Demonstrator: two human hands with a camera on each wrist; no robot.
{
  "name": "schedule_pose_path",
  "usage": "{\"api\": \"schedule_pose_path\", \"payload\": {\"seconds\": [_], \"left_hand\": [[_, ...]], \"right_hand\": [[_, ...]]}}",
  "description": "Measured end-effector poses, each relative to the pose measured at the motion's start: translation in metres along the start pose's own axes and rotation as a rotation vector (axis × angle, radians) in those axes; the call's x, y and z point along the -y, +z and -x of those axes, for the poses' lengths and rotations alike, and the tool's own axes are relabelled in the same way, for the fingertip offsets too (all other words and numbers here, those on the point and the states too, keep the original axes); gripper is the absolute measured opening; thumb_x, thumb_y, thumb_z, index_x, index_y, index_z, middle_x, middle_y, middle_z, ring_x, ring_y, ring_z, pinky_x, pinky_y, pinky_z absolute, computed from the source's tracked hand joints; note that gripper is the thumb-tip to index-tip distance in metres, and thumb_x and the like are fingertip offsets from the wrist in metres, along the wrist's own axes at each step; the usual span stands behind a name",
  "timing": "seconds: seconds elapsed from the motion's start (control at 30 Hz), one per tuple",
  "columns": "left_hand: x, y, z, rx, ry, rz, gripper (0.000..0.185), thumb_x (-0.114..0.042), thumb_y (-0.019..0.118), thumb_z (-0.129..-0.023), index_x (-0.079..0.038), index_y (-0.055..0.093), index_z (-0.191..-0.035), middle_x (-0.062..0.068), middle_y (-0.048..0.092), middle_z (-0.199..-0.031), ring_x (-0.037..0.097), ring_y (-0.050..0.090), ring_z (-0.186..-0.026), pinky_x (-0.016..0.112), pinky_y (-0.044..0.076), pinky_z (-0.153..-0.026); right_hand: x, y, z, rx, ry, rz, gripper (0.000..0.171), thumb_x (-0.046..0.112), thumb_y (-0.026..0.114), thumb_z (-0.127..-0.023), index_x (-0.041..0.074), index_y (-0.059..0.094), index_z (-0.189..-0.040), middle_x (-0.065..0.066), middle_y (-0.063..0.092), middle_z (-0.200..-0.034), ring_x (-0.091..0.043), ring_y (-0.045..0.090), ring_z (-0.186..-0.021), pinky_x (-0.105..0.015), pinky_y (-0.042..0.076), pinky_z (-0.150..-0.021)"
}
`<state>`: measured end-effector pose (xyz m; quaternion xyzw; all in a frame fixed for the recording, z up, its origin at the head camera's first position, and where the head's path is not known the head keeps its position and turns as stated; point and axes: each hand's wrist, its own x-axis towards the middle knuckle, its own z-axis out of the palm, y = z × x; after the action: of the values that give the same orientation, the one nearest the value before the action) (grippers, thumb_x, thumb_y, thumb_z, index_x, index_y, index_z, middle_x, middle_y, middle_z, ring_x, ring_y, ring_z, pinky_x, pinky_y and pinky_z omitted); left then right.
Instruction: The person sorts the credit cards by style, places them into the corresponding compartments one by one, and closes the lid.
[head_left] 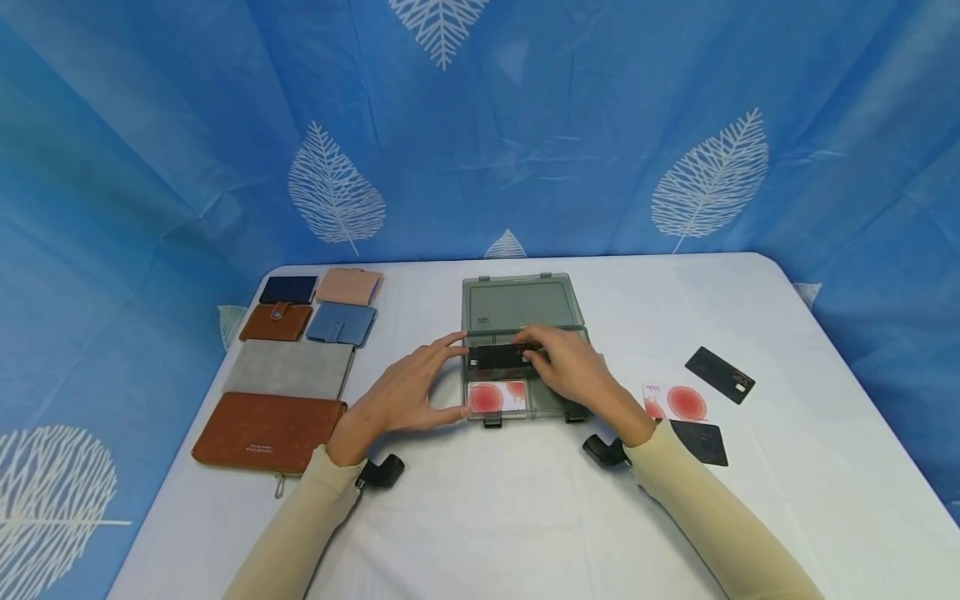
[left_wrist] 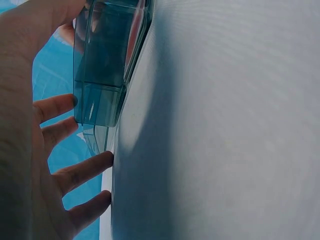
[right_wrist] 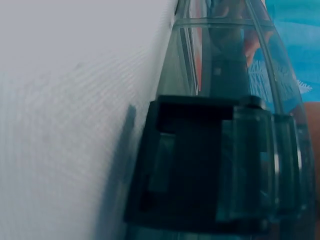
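Black card [head_left: 501, 357] half hidden under the right hand [head_left: 573, 372] pinching it over the clear box [head_left: 522, 308]; left hand [head_left: 408, 393] fingers spread wide at its side, red card [head_left: 495, 397] inside

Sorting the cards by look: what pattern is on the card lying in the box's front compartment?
White with red circles, on the card in the box; the head view shows it best.

wallets [head_left: 288, 367]: 6 | cards [head_left: 718, 375]: 5 | box [head_left: 522, 302]: 1

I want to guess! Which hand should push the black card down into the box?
Probably the right hand: its fingers already pinch the black card over the box. The left hand only steadies the box's side.
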<state>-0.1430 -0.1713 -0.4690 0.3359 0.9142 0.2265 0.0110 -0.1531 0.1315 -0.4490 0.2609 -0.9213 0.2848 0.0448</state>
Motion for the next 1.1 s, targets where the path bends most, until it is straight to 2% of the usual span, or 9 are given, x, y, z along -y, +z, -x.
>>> {"api": "schedule_pose_path", "payload": {"seconds": [0.13,0.27,0.37,0.43,0.53,0.6,0.7,1.1], "left_hand": [[-0.0005,-0.0004,0.0005,-0.001,-0.003,-0.001,0.092,-0.063,0.077,-0.087,-0.017,0.047,-0.161,0.004,0.030,-0.176,0.034,0.050,-0.148,0.062,0.048,-0.112],[-0.0014,-0.0016,0.0005,-0.002,-0.008,-0.006,0.093,-0.063,0.077,-0.086,-0.017,0.048,-0.161,0.004,0.031,-0.176,0.034,0.050,-0.149,0.062,0.048,-0.112],[-0.0011,-0.0018,0.0006,-0.005,-0.009,-0.007,0.093,-0.063,0.077,-0.086,-0.017,0.048,-0.161,0.004,0.031,-0.176,0.034,0.049,-0.149,0.062,0.047,-0.113],[-0.0007,-0.0016,0.0008,-0.003,-0.011,-0.008,0.093,-0.063,0.077,-0.086,-0.016,0.047,-0.161,0.003,0.031,-0.176,0.033,0.049,-0.150,0.062,0.047,-0.113],[0.0000,-0.0008,0.0010,-0.003,-0.012,-0.009,0.094,-0.063,0.077,-0.086,-0.015,0.048,-0.161,0.003,0.030,-0.176,0.033,0.049,-0.149,0.062,0.047,-0.113],[0.0000,-0.0008,0.0010,-0.001,-0.015,-0.012,0.094,-0.064,0.077,-0.086,-0.015,0.048,-0.161,0.002,0.030,-0.176,0.033,0.049,-0.149,0.062,0.047,-0.113],[-0.0001,-0.0009,0.0008,-0.002,-0.015,-0.014,0.095,-0.065,0.077,-0.086,-0.015,0.048,-0.161,0.003,0.030,-0.176,0.033,0.049,-0.149,0.062,0.047,-0.113],[-0.0004,0.0006,0.0001,0.001,-0.010,0.004,0.094,-0.063,0.077,-0.086,-0.014,0.048,-0.161,0.002,0.030,-0.177,0.033,0.048,-0.150,0.063,0.047,-0.113]], "right_hand": [[-0.0008,0.0014,0.0005,0.000,-0.011,0.024,0.028,0.010,0.070,-0.106,0.011,0.075,-0.133,-0.015,0.069,-0.125,-0.020,0.063,-0.081,-0.036,0.050,-0.067],[-0.0011,0.0017,0.0000,0.037,-0.015,0.035,0.033,0.010,0.065,-0.108,0.011,0.073,-0.140,-0.018,0.062,-0.127,-0.015,0.055,-0.072,-0.032,0.047,-0.062],[-0.0007,0.0017,-0.0003,0.055,-0.015,0.046,0.034,0.012,0.064,-0.109,0.011,0.071,-0.143,-0.018,0.062,-0.130,-0.016,0.059,-0.075,-0.033,0.051,-0.064],[-0.0004,0.0020,-0.0005,0.063,-0.013,0.048,0.034,0.013,0.063,-0.110,0.010,0.070,-0.143,-0.017,0.064,-0.132,-0.020,0.065,-0.084,-0.037,0.055,-0.070],[0.0007,0.0026,-0.0014,0.085,-0.004,0.044,0.034,0.018,0.058,-0.113,0.008,0.068,-0.144,-0.016,0.066,-0.135,-0.030,0.070,-0.106,-0.048,0.059,-0.088],[0.0013,0.0034,-0.0020,0.110,0.008,0.043,0.036,0.022,0.053,-0.115,0.007,0.068,-0.144,-0.016,0.067,-0.139,-0.034,0.068,-0.120,-0.053,0.056,-0.100],[0.0020,0.0046,-0.0024,0.146,0.024,0.042,0.039,0.028,0.048,-0.117,0.007,0.067,-0.144,-0.016,0.066,-0.143,-0.036,0.063,-0.133,-0.057,0.051,-0.109],[0.0010,0.0031,0.0013,0.163,0.031,0.012,0.038,0.031,0.053,-0.115,0.009,0.070,-0.142,-0.013,0.070,-0.141,-0.036,0.064,-0.133,-0.057,0.050,-0.111]]}}
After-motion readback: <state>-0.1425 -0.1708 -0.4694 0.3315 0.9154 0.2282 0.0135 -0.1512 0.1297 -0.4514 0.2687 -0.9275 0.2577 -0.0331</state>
